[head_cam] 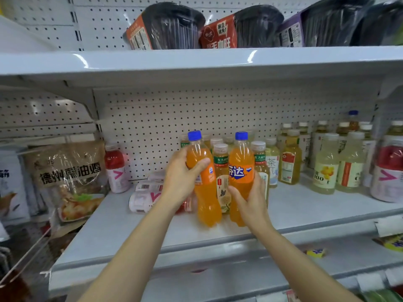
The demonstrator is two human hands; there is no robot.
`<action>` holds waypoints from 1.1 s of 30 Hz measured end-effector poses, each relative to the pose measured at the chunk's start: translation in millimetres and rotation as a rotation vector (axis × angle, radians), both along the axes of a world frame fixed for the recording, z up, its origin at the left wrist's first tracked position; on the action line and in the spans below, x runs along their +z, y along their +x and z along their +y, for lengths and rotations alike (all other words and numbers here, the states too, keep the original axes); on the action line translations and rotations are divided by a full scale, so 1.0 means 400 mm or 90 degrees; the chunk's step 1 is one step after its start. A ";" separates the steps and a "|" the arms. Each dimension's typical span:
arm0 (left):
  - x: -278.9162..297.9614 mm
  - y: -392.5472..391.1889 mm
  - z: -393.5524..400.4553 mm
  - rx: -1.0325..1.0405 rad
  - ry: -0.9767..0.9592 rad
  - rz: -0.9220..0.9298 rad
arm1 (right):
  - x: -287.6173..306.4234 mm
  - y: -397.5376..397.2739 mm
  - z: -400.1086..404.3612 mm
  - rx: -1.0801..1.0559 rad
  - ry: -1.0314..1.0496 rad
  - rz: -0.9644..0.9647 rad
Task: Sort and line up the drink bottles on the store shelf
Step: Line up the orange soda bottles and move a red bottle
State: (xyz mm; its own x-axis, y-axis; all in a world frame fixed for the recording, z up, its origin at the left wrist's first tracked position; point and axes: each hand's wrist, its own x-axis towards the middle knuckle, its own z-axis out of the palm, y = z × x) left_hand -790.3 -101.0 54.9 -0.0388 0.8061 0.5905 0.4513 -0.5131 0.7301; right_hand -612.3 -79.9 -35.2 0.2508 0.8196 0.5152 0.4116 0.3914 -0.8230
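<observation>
A: Looking at the two orange soda bottles, what do you see?
B: Blue caps, orange labels. The left bottle (205, 182) tilts a little; the right bottle (241, 171) stands upright. Both are near the front of the white shelf (130, 225), just ahead of a group of tea bottles (221, 168).
A: And the hands?
B: The left hand (181, 177) grasps the left bottle around its upper body, thumb across the front. The right hand (250, 201) wraps the right bottle lower down.
</observation>
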 end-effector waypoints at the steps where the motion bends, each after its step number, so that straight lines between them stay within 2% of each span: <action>1: -0.005 0.011 0.008 0.002 -0.016 0.007 | 0.002 0.003 0.000 0.003 0.000 0.005; 6: -0.027 0.041 0.050 0.060 -0.023 0.104 | 0.009 0.010 -0.011 -0.029 0.029 -0.003; 10: -0.027 0.058 0.061 0.073 -0.036 0.152 | 0.033 0.000 -0.026 -0.131 0.202 -0.143; 12: -0.037 0.055 0.064 0.074 -0.035 0.158 | 0.062 -0.015 -0.027 -0.133 0.278 -0.216; 16: -0.074 0.006 0.042 -0.059 -0.070 0.137 | 0.125 -0.041 -0.025 -0.099 0.337 -0.338; 18: -0.103 -0.036 0.041 -0.115 -0.097 0.162 | 0.144 -0.053 -0.019 -0.079 0.348 -0.382; 20: -0.141 -0.092 0.059 -0.059 -0.121 0.262 | 0.147 -0.063 -0.013 -0.068 0.353 -0.424; 23: -0.199 -0.168 0.094 0.159 -0.136 0.590 | 0.126 -0.073 -0.005 -0.069 0.339 -0.461; 25: -0.222 -0.177 0.113 0.218 -0.093 0.739 | 0.109 -0.078 -0.001 -0.081 0.320 -0.468; 27: -0.219 -0.169 0.128 0.233 -0.037 0.802 | 0.100 -0.086 -0.003 -0.088 0.302 -0.455; 29: -0.207 -0.169 0.143 0.241 -0.033 0.842 | 0.097 -0.098 -0.006 -0.090 0.295 -0.429; 31: -0.193 -0.181 0.147 0.224 -0.052 0.837 | 0.091 -0.109 -0.011 -0.094 0.303 -0.403; 33: -0.170 -0.206 0.143 0.192 -0.052 0.780 | 0.084 -0.119 -0.016 -0.111 0.305 -0.383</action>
State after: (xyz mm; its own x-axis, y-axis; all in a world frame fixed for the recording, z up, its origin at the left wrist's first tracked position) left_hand -872.8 -43.8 -13.2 0.3091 0.8963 0.3181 0.9431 -0.2457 -0.2241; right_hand -660.0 -86.3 -1.5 -0.0790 0.4480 0.8906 0.8210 0.5360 -0.1968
